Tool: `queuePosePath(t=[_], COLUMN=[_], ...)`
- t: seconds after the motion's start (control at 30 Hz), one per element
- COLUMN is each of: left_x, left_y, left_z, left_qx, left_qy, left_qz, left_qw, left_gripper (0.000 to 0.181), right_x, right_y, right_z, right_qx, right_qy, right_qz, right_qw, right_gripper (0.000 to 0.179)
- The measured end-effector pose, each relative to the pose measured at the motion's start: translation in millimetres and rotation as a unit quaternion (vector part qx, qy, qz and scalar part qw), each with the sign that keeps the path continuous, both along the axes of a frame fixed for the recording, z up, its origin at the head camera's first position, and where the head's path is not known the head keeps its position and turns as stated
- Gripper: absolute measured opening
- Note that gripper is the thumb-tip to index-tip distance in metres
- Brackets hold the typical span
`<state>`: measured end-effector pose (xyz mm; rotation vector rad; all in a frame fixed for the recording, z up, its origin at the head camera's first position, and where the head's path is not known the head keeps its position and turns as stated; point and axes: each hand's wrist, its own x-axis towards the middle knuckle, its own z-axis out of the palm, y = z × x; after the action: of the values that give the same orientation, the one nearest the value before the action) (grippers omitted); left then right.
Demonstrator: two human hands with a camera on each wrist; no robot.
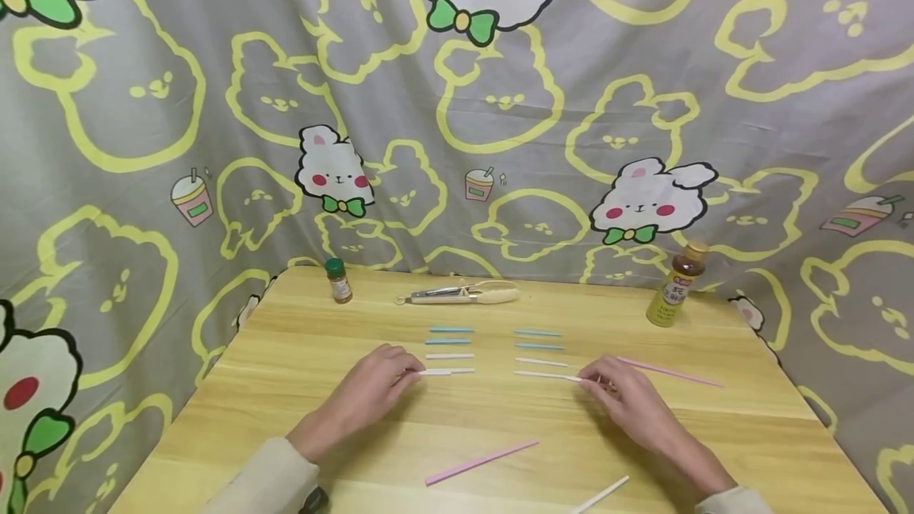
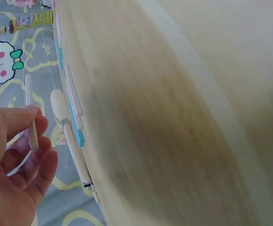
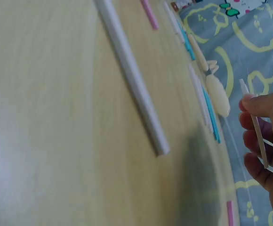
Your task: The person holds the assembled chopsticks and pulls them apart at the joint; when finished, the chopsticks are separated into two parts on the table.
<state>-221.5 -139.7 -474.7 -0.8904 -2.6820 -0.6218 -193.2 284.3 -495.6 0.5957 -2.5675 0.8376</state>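
Observation:
Between thumb and fingers, my left hand pinches a short white stick. In the head view that stick overlaps the nearest white stick of the left column. My right hand likewise pinches a short white stick, its tip at the outer end of the nearest white stick of the right column. Behind these lie another white stick and two blue sticks on the left, and a white stick and two blue sticks on the right.
A long pink stick and a white stick lie at the front. Another pink stick lies behind my right hand. Tongs, a green-capped jar and a yellow-labelled bottle stand along the back, before a patterned curtain.

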Motion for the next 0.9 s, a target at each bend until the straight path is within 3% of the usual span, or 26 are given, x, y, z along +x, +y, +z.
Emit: queuePosePath(t=[0.13,0.33,0.6,0.9], left_x=[-2.7,-0.7,-2.4,-5.1], left_y=[-0.4,14.1,34.0,40.9], left_z=[-3.6,-9.6,-13.4,-13.6], left_qx=[-0.007,-0.024,-0.061,-0.075], left_qy=[-0.011,-0.013,-0.015,-0.021], left_qz=[-0.014,-0.016,-0.035,-0.034], left_qw=[0.9998,0.9995,0.9974,0.9964], left_gripper=[0.011,0.005,0.005,0.007], right_x=[-0.7,-3.0,-9.4,-17.6], right_y=[2,-11,-26,-44], right_z=[-2.7,-7.3,-12.9,-10.7], right_qx=[0.012,0.021,0.063,0.081], right_qy=[-0.045,-0.093,-0.067,-0.054], right_qz=[-0.001,-0.005,0.014,0.032], right_qw=[0.9989,0.9954,0.9956,0.9947], right_gripper=[0.015,0.013,0.013,0.012])
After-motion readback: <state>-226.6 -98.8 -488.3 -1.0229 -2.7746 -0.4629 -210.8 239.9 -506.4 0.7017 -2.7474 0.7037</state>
